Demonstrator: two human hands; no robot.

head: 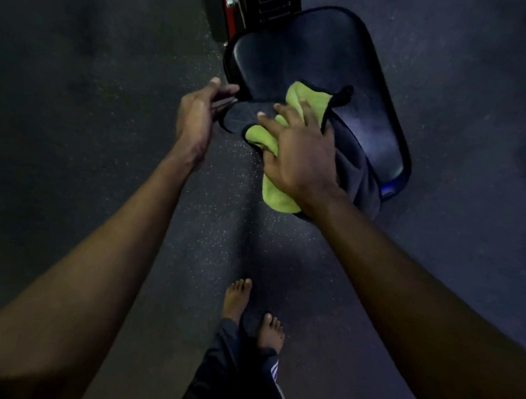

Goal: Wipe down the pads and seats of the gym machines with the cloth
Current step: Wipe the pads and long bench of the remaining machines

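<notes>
Dark speckled rubber floor [91, 135] of a dimly lit gym, with a black padded seat [314, 51] mounted against a red-and-black machine frame [225, 1]. Pictured at the seat's near end: right hand [296, 156] pressed palm-down, fingers spread wide and fairly straight, on a green-and-grey cloth [276, 194] bunched on the pad and draped off its near edge. Left hand [195, 118] held loose and holding nothing, fingers extended at the seat's near-left corner; contact with the pad impossible to tell. Below, bare feet [238, 299] on the floor and dark white-striped trousers [223, 384].
</notes>
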